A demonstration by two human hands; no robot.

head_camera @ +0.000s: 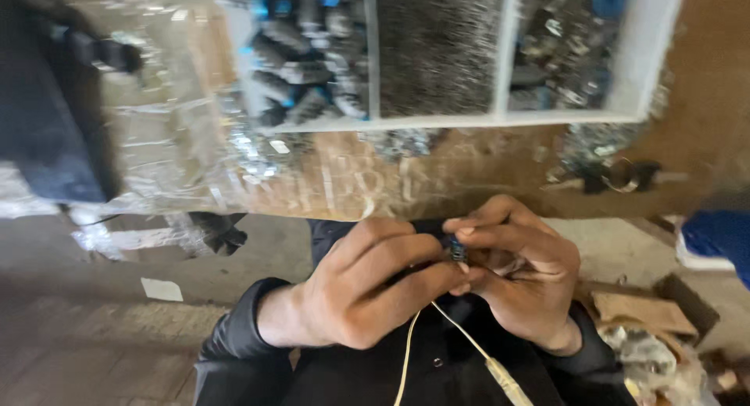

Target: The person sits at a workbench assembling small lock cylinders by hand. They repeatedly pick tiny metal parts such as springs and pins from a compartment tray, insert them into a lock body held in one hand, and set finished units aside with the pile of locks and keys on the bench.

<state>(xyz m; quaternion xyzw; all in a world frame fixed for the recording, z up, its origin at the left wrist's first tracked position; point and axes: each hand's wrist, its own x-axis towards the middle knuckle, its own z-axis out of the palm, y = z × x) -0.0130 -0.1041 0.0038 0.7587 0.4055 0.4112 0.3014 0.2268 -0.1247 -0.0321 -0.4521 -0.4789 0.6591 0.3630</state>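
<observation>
**Both hands closed on a small dark part above your lap**

Your left hand and right hand meet just in front of your dark long-sleeved top, fingertips pressed together. Between them you pinch a small dark component with a blue edge; the picture is blurred, so it may be a little electrical piece, but its exact shape cannot be told. Both hands are clenched on it, the left from one side with the thumb and forefinger, the right curled over it from the other.

A thin pale yellow cord runs down from under the hands across your top, and it ends in a whitish plug-like piece near the lower edge of the view.

Beyond your hands, the brown wooden desk carries a white divided tray along its far edge. Its compartments hold heaps of small dark and blue parts and fine grey metal bits. Crumpled clear plastic sheeting lies over the desk's left end, beside the tray. A torn brown cardboard box sits on the floor, just to your right.
</observation>
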